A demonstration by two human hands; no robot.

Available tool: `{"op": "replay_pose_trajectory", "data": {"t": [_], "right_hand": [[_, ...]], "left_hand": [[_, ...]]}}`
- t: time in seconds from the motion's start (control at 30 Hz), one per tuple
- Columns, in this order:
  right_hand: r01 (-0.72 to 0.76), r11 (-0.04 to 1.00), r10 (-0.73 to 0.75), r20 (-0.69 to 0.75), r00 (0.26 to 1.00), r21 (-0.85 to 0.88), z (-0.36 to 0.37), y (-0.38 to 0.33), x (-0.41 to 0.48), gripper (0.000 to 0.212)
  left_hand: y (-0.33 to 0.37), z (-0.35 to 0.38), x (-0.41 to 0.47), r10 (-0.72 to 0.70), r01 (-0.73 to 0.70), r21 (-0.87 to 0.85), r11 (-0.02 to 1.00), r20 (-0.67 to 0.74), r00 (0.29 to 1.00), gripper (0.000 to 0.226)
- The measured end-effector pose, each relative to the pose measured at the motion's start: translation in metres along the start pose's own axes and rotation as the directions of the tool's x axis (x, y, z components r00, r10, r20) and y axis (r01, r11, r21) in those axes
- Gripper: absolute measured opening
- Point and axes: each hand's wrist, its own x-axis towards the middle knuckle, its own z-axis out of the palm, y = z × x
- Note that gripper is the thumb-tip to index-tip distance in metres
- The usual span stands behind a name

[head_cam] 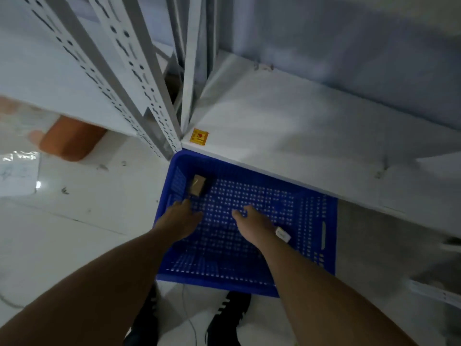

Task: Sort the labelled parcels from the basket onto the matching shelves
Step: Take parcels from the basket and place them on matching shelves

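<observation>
Here, a small brown parcel (197, 185) lies in the far left corner of the blue basket (311, 216). The left hand (180, 218) hovers near it, fingers relaxed and empty. The right hand (252, 221) hangs loosely curled, holding nothing.

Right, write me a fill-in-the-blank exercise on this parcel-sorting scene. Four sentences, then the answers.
1. The basket on the floor is ____ in colour.
2. Only ____ brown parcel shows in it, in the far left corner.
3. The left hand and right hand reach into the basket and hold ____.
4. The sticker at the corner of the shelf is ____.

Missing words: blue; one; nothing; yellow.
</observation>
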Motion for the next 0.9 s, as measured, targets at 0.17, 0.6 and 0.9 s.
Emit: {"op": "replay_pose_trajectory", "data": {"t": [0.17, 0.6, 0.9], "right_hand": [[-0.280, 0.946, 0.289, -0.030, 0.957, 0.164, 0.072, 0.108, 0.116, 0.055], [-0.522, 0.627, 0.644, -0.008, 0.765, 0.578, 0.134, 0.252, 0.258, 0.083], [-0.526, 0.720, 0.629, -0.106, 0.770, 0.452, 0.162, 0.253, 0.281, 0.099]], "left_hand": [[-0.024, 0.074, 0.113, -0.062, 0.056, -0.119, 0.991, -0.039, 0.997, 0.078], [-0.037, 0.146, 0.295, -0.092, -0.043, -0.275, 0.960, -0.459, 0.884, 0.081], [-0.029, 0.210, 0.240, 0.660, -0.507, 0.468, 0.724, -0.254, 0.707, 0.070]]}}
